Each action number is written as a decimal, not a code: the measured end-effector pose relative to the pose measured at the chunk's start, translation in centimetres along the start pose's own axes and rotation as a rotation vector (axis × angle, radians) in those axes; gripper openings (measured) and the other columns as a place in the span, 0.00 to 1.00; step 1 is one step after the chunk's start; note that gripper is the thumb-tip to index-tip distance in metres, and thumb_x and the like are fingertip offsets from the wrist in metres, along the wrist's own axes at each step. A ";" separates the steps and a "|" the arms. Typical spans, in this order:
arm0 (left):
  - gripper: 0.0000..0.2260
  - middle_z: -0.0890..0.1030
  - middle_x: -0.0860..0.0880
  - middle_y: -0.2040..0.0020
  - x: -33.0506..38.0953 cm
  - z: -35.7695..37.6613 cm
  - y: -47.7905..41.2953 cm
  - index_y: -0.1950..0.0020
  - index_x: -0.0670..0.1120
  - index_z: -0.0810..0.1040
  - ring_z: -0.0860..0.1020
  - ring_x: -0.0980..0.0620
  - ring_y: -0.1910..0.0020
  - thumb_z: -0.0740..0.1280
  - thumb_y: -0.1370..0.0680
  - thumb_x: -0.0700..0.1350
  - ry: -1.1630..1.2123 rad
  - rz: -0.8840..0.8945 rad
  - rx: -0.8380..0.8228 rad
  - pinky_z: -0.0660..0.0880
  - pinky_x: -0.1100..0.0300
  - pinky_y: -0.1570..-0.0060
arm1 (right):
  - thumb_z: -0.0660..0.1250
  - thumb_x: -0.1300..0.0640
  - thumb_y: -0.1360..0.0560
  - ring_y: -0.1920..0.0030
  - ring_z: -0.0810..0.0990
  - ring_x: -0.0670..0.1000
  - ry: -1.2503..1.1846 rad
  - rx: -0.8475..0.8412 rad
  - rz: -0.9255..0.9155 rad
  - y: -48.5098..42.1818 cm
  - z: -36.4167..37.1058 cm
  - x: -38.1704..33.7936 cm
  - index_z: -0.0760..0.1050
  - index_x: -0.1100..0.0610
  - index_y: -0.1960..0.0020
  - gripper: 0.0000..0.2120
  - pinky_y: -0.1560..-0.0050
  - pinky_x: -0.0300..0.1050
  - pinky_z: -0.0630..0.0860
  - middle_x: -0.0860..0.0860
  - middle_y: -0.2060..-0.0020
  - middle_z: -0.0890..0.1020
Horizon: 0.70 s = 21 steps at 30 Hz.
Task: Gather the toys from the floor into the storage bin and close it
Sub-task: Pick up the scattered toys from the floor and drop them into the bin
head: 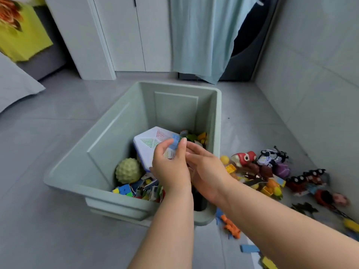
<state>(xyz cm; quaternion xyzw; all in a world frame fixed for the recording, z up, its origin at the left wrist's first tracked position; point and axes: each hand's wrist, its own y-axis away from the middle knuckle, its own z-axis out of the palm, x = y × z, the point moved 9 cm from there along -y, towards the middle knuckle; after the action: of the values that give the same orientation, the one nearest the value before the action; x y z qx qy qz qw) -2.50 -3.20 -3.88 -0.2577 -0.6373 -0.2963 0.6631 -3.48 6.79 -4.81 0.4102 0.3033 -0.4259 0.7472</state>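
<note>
Standing open, pale green bin [175, 84] holds toys [136, 188]; left hand [171, 167] pinches blue block [175, 140].

Storage bin [116, 136]: we logged its mouth open, with free room along the left and far walls. Inside, nearer us: tilted white perforated board [147, 141], knobbed green ball [128, 170], loose blocks [126, 190] (too blurred to sort). Floor [58, 152], left: open tile. Right: toys [258, 171] heaped between bin and wall [310, 94].

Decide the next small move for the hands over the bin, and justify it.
Probably release the blue piece pinched by the left hand into the bin: it hangs above the bin's contents, and many toys lie on the floor beside it.
</note>
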 end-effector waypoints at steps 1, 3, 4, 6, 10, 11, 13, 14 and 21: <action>0.08 0.80 0.55 0.54 0.7 1.2 0.8 0.57 0.55 0.76 0.78 0.53 0.48 0.74 0.31 0.50 0.032 0.026 -0.041 0.72 0.49 0.39 | 0.57 0.68 0.22 0.44 0.79 0.51 0.004 -0.005 -0.029 0.8 -0.8 -1.1 0.74 0.57 0.41 0.15 0.37 0.49 0.70 0.53 0.44 0.81; 0.08 0.81 0.51 0.55 2.2 4.3 3.0 0.57 0.52 0.75 0.79 0.52 0.50 0.73 0.29 0.45 0.114 0.090 -0.149 0.75 0.54 0.43 | 0.55 0.70 0.23 0.46 0.80 0.50 0.012 0.006 -0.096 2.6 -3.8 -3.4 0.74 0.58 0.41 0.16 0.38 0.46 0.71 0.53 0.45 0.81; 0.08 0.81 0.50 0.56 2.8 6.1 4.3 0.58 0.52 0.75 0.79 0.52 0.52 0.73 0.28 0.43 0.152 0.111 -0.220 0.75 0.57 0.47 | 0.55 0.71 0.23 0.44 0.80 0.51 0.017 0.033 -0.130 3.5 -5.9 -4.4 0.73 0.60 0.38 0.17 0.37 0.47 0.71 0.54 0.44 0.81; 0.09 0.79 0.52 0.59 3.1 10.1 7.5 0.58 0.52 0.74 0.78 0.58 0.59 0.72 0.28 0.41 0.206 0.116 -0.401 0.74 0.66 0.54 | 0.57 0.71 0.25 0.40 0.77 0.53 0.042 0.142 -0.164 5.5 -11.7 -5.4 0.72 0.61 0.37 0.18 0.35 0.48 0.70 0.55 0.41 0.79; 0.07 0.79 0.54 0.61 -0.7 16.7 14.6 0.57 0.51 0.76 0.77 0.62 0.63 0.72 0.28 0.41 0.139 -0.002 -0.732 0.73 0.69 0.59 | 0.60 0.71 0.25 0.53 0.80 0.49 0.192 0.505 -0.058 11.2 -26.1 -3.4 0.77 0.57 0.47 0.14 0.50 0.40 0.76 0.52 0.51 0.81; 0.07 0.79 0.53 0.61 -2.7 17.8 16.3 0.56 0.50 0.76 0.77 0.60 0.62 0.72 0.28 0.41 0.108 -0.063 -0.797 0.74 0.67 0.57 | 0.61 0.71 0.26 0.57 0.79 0.48 0.261 0.601 -0.005 13.0 -30.1 -2.2 0.77 0.56 0.49 0.13 0.54 0.39 0.76 0.53 0.53 0.80; 0.07 0.80 0.50 0.59 -7.5 19.4 19.5 0.54 0.50 0.76 0.78 0.54 0.58 0.72 0.27 0.42 -0.002 -0.210 -0.907 0.75 0.61 0.54 | 0.64 0.70 0.27 0.58 0.76 0.50 0.491 0.760 0.103 16.7 -37.5 0.0 0.76 0.57 0.48 0.12 0.57 0.41 0.75 0.54 0.51 0.79; 0.07 0.80 0.50 0.58 -10.0 19.8 21.2 0.54 0.50 0.75 0.78 0.53 0.57 0.71 0.27 0.42 -0.070 -0.289 -0.954 0.75 0.59 0.53 | 0.65 0.69 0.27 0.58 0.75 0.50 0.605 0.825 0.158 18.7 -40.7 1.1 0.76 0.57 0.47 0.12 0.57 0.41 0.73 0.55 0.48 0.78; 0.08 0.77 0.49 0.60 -23.3 19.2 30.1 0.49 0.48 0.73 0.74 0.53 0.60 0.68 0.25 0.39 -0.372 -0.661 -1.042 0.72 0.60 0.56 | 0.78 0.58 0.37 0.38 0.70 0.59 1.046 0.992 0.407 25.3 -51.9 6.0 0.60 0.60 0.29 0.43 0.41 0.43 0.68 0.62 0.34 0.64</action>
<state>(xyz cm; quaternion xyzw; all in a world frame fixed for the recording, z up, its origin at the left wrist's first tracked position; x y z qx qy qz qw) 5.67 32.90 -25.00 -0.3832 -0.5601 -0.7058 0.2033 16.19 57.29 -25.51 0.8961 0.3094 -0.1152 0.2967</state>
